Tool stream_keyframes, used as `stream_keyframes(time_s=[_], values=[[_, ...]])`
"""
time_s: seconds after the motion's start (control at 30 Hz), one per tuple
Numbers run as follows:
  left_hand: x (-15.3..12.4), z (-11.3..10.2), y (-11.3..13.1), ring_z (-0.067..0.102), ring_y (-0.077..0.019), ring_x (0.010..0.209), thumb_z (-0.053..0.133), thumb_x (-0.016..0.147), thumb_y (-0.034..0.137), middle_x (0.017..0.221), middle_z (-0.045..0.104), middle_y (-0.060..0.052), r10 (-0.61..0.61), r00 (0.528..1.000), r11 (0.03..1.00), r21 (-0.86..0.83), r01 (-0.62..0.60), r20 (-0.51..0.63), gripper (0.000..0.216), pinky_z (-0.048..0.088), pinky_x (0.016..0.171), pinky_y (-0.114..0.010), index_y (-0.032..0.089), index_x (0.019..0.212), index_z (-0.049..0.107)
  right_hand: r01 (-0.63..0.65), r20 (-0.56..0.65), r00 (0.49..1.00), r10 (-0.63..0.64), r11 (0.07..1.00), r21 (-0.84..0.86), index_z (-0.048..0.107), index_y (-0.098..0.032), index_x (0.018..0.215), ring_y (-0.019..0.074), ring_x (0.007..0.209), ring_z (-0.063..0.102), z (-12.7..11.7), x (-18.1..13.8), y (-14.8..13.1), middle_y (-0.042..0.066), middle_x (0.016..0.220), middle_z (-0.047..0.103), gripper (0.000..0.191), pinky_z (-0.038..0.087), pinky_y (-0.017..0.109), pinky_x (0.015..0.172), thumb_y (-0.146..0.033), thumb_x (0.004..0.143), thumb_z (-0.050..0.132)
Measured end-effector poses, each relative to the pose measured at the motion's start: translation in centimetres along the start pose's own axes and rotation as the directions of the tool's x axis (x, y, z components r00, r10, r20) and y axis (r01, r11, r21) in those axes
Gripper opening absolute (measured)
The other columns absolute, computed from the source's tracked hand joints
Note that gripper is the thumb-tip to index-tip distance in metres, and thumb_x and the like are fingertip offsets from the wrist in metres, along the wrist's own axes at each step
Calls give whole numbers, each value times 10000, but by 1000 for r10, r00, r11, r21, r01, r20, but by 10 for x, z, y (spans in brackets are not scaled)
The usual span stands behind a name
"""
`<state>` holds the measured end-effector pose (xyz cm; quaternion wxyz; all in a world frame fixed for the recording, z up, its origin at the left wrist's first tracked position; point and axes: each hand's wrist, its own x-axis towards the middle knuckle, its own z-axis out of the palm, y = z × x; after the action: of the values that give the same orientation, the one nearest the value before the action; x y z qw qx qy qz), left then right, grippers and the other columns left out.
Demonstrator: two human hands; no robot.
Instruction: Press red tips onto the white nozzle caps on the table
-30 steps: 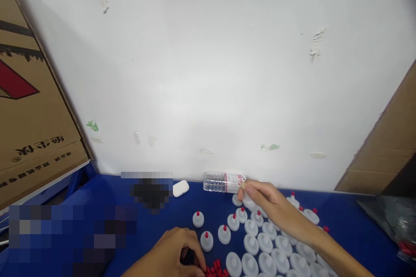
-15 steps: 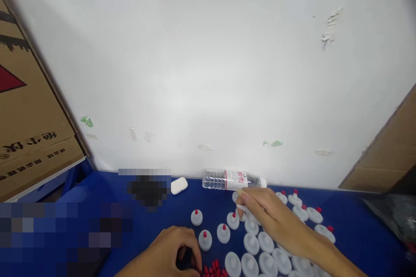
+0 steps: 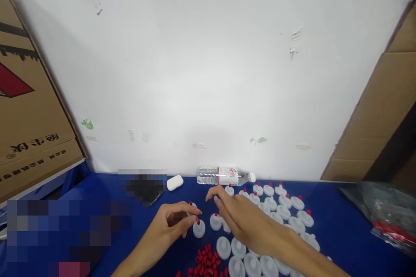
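Fingers [image 3: 185, 209] of the left hand [image 3: 170, 225] pinched close, a red-topped piece [image 3: 199, 230] just beside; the right hand's [image 3: 240, 218] stood apart. I couldn't tell if either held anything.

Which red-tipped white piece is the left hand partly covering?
The far white piece behind the left hand, its red tip above the fingers; the nearer one shows its dome.

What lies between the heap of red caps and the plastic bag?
In the head view, white pieces lie there, the right forearm crossing over some, then blue table.
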<state>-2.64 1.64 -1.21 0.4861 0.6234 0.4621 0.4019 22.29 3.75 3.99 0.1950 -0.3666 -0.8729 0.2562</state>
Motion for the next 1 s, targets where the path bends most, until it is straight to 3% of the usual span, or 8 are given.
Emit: stream_keyframes(time_s=[0.2, 0.4, 0.6, 0.67, 0.73, 0.83, 0.9, 1.0], values=[[-3, 21, 2, 648, -171, 602, 805, 820, 581, 715, 728, -81, 26, 1000, 993, -117, -26, 1, 500, 374, 412, -179, 113, 995, 811, 53, 11, 999, -52, 975, -216, 446, -247, 1331, 134, 499, 384, 17, 0, -9, -66, 643, 453, 283, 167, 274, 520, -232, 1079, 318], [-6, 26, 4, 450, -76, 426, 847, 751, 598, 649, 770, -104, -22, 1000, 995, -102, 21, -7, 540, 349, 394, -175, 105, 973, 848, 77, 19, 997, -75, 958, -278, 450, -221, 1301, 136, 477, 365, 21, 0, -12, -67, 611, 468, 291, 146, 271, 499, -176, 1037, 337], [-9, 31, 7, 555, -131, 471, 796, 800, 570, 641, 768, -90, -38, 999, 999, -21, 37, -5, 480, 363, 428, -197, 123, 964, 854, 86, 8, 996, -89, 934, -346, 447, -222, 1336, 145, 490, 454, 22, 0, -16, -46, 643, 575, 340, 189, 254, 492, -139, 1016, 368], [-12, 32, 6, 643, -170, 559, 714, 908, 500, 666, 769, -70, 64, 998, 993, 104, -63, -8, 374, 442, 518, -219, 156, 971, 847, 123, 16, 992, -126, 921, -370, 444, -213, 1340, 160, 555, 551, 24, 0, -16, -14, 717, 650, 386, 253, 246, 517, -99, 974, 402], [-15, 30, 5, 689, -177, 646, 599, 1016, 382, 737, 774, -52, 273, 962, 911, 318, -264, 17, 295, 481, 619, -227, 191, 993, 823, 148, -10, 986, -165, 912, -383, 416, -217, 1368, 183, 660, 639, 28, -1, -15, 8, 790, 700, 455, 331, 244, 582, -60, 942, 410], [-18, 28, 1, 691, -165, 661, 456, 1078, 240, 806, 752, -51, 571, 807, 612, 577, -540, 149, 304, 459, 614, -222, 193, 985, 741, 180, -18, 979, -202, 906, -384, 361, -236, 1398, 186, 758, 682, 32, -2, -15, 12, 875, 727, 554, 394, 246, 676, -9, 897, 417], [-20, 29, -1, 673, -169, 637, 416, 1084, 215, 789, 724, -52, 638, 741, 482, 642, -596, 209, 302, 435, 581, -234, 196, 937, 679, 210, 32, 976, -215, 896, -392, 348, -236, 1383, 181, 742, 673, 32, -4, -17, 8, 886, 726, 566, 401, 248, 680, -13, 873, 449], [-22, 34, -3, 660, -184, 638, 388, 1098, 260, 794, 711, -58, 615, 763, 510, 639, -576, 197, 325, 424, 576, -259, 219, 903, 644, 223, 70, 975, -213, 891, -396, 373, -247, 1311, 178, 688, 646, 31, -6, -22, -4, 851, 717, 480, 395, 249, 646, -75, 881, 499]])
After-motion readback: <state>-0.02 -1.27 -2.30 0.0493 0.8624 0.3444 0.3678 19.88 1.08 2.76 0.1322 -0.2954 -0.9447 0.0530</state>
